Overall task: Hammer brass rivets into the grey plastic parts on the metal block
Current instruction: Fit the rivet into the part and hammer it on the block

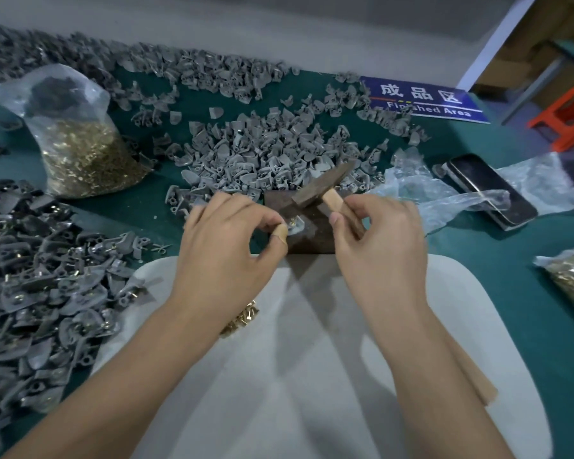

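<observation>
Mid-batch: left hand pinches a grey part with brass rivet on the metal block, right hand grips the raised hammer — riveted pile near left, unriveted heap far centre.

The metal block sits mid-desk, at the far edge of a flat pad. On the block lies one plastic part with a rivet in it. Left hand is left of the part, right hand right of it, the hammer above the block. A heap of parts lies behind the block, another heap at left. A rivet bag stands far left, a phone right, a sign behind it, loose rivets on the pad
</observation>
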Tool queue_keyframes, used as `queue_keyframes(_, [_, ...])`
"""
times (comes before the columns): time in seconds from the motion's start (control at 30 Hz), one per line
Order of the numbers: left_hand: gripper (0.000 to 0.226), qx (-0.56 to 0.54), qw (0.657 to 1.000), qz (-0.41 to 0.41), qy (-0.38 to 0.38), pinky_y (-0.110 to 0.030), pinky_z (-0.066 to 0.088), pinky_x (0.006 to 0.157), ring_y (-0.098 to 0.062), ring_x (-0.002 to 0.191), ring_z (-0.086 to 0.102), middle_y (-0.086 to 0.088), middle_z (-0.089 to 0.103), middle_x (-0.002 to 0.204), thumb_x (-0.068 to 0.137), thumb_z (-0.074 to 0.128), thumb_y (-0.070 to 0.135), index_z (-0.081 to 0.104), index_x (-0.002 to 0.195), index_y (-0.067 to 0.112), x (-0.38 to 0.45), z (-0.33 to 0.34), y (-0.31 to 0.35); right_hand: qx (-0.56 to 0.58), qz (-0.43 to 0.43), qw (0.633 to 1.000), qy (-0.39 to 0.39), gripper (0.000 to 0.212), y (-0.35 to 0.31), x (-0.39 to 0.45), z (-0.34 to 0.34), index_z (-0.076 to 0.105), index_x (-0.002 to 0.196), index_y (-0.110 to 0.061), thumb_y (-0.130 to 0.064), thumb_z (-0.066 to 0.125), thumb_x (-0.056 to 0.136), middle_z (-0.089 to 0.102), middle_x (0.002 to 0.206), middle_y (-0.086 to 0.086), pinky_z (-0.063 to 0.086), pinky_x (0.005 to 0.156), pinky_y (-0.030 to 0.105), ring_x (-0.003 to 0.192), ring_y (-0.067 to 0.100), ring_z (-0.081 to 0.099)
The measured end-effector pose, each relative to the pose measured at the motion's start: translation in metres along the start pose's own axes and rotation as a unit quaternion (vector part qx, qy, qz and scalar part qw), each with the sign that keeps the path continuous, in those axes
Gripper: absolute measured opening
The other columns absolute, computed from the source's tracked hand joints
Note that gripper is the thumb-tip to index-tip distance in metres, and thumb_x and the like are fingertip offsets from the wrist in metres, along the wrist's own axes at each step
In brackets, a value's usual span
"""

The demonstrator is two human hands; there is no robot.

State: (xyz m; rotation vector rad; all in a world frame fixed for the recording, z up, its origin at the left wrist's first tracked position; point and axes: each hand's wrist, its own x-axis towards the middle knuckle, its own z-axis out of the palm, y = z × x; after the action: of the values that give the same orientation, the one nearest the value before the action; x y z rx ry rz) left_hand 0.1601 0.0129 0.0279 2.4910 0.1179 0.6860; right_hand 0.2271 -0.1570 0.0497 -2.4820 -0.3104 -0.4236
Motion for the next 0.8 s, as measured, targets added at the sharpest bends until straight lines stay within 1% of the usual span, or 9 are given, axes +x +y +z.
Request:
queue_keyframes(0.07, [0.006, -0.004, 1.000, 0.001, -0.001, -0.039, 0.040, 0.086, -0.011, 0.091, 0.049, 0.019, 0.057, 0.086, 0.093, 0.065, 0.032, 0.069, 0.090, 0.030, 0.001, -0.001, 0.000, -0.023, -0.014, 1.000, -0.005, 0.005, 0.000, 0.000, 0.000, 0.075, 0.090, -0.024, -0.025, 0.070, 0.089, 0.060, 0.085, -0.004, 0.034, 0.080, 0.034, 0.095, 0.026, 0.048])
queue_keyframes(0.13, [0.006, -0.010, 1.000, 0.004, -0.003, -0.041, 0.042, 0.086, -0.013, 0.091, 0.049, 0.018, 0.057, 0.086, 0.093, 0.066, 0.031, 0.070, 0.090, 0.029, 0.001, -0.001, 0.000, -0.029, -0.016, 0.999, -0.011, 0.009, 0.000, -0.002, 0.000, 0.078, 0.095, -0.025, -0.026, 0.071, 0.090, 0.060, 0.093, -0.001, 0.040, 0.088, 0.040, 0.098, 0.027, 0.048])
queue_keyframes(0.2, [0.007, -0.011, 1.000, 0.009, -0.004, -0.043, 0.042, 0.086, -0.014, 0.092, 0.050, 0.016, 0.058, 0.087, 0.094, 0.065, 0.032, 0.071, 0.092, 0.028, 0.001, -0.001, -0.001, -0.030, -0.037, 0.999, 0.003, 0.013, -0.002, -0.002, -0.001, 0.079, 0.101, -0.024, -0.029, 0.069, 0.093, 0.061, 0.101, 0.000, 0.041, 0.091, 0.042, 0.101, 0.028, 0.049])
queue_keyframes(0.3, [0.011, -0.001, 1.000, 0.015, -0.006, -0.042, 0.042, 0.086, -0.013, 0.095, 0.050, 0.016, 0.060, 0.091, 0.095, 0.064, 0.034, 0.072, 0.099, 0.028, 0.002, -0.001, -0.003, 0.060, -0.132, 0.989, 0.025, 0.015, -0.009, -0.003, -0.003, 0.078, 0.105, -0.023, -0.028, 0.066, 0.096, 0.064, 0.102, -0.003, 0.043, 0.090, 0.038, 0.100, 0.025, 0.053])
queue_keyframes(0.33, [0.011, 0.002, 1.000, 0.017, -0.004, -0.042, 0.041, 0.086, -0.013, 0.096, 0.050, 0.016, 0.061, 0.093, 0.095, 0.064, 0.033, 0.072, 0.101, 0.028, 0.002, -0.002, -0.004, 0.082, -0.163, 0.983, 0.020, 0.014, -0.010, -0.003, -0.002, 0.078, 0.103, -0.023, -0.027, 0.067, 0.096, 0.066, 0.100, -0.006, 0.043, 0.088, 0.039, 0.098, 0.024, 0.055])
queue_keyframes(0.4, [0.012, 0.004, 0.999, 0.032, 0.005, -0.040, 0.040, 0.086, -0.013, 0.098, 0.051, 0.015, 0.062, 0.096, 0.094, 0.065, 0.032, 0.072, 0.103, 0.027, 0.002, -0.004, -0.006, 0.076, -0.196, 0.978, 0.006, 0.010, -0.012, -0.005, 0.001, 0.077, 0.099, -0.025, -0.027, 0.069, 0.094, 0.067, 0.097, -0.010, 0.044, 0.084, 0.045, 0.095, 0.023, 0.056])
queue_keyframes(0.53, [0.012, 0.023, 0.997, 0.066, 0.022, -0.037, 0.037, 0.084, -0.017, 0.100, 0.053, 0.011, 0.065, 0.099, 0.096, 0.065, 0.030, 0.073, 0.103, 0.024, -0.001, -0.008, -0.007, 0.072, -0.196, 0.978, -0.022, 0.006, -0.014, -0.009, 0.006, 0.076, 0.095, -0.027, -0.025, 0.073, 0.090, 0.067, 0.095, -0.011, 0.044, 0.081, 0.047, 0.093, 0.022, 0.055])
queue_keyframes(0.73, [0.012, 0.070, 0.994, 0.070, 0.042, -0.033, 0.030, 0.083, -0.017, 0.099, 0.055, 0.014, 0.067, 0.099, 0.096, 0.066, 0.035, 0.074, 0.101, 0.027, -0.009, -0.019, -0.012, 0.113, -0.194, 0.972, -0.063, 0.004, -0.018, -0.015, 0.015, 0.073, 0.093, -0.021, -0.021, 0.068, 0.094, 0.064, 0.094, -0.008, 0.046, 0.082, 0.044, 0.093, 0.021, 0.054])
queue_keyframes(0.8, [0.014, 0.085, 0.993, 0.065, 0.046, -0.034, 0.031, 0.083, -0.017, 0.100, 0.056, 0.015, 0.067, 0.098, 0.096, 0.065, 0.038, 0.074, 0.100, 0.028, -0.018, -0.028, -0.016, 0.118, -0.210, 0.967, -0.079, 0.005, -0.024, -0.018, 0.018, 0.072, 0.092, -0.019, -0.020, 0.068, 0.095, 0.063, 0.093, -0.008, 0.046, 0.081, 0.044, 0.091, 0.019, 0.053])
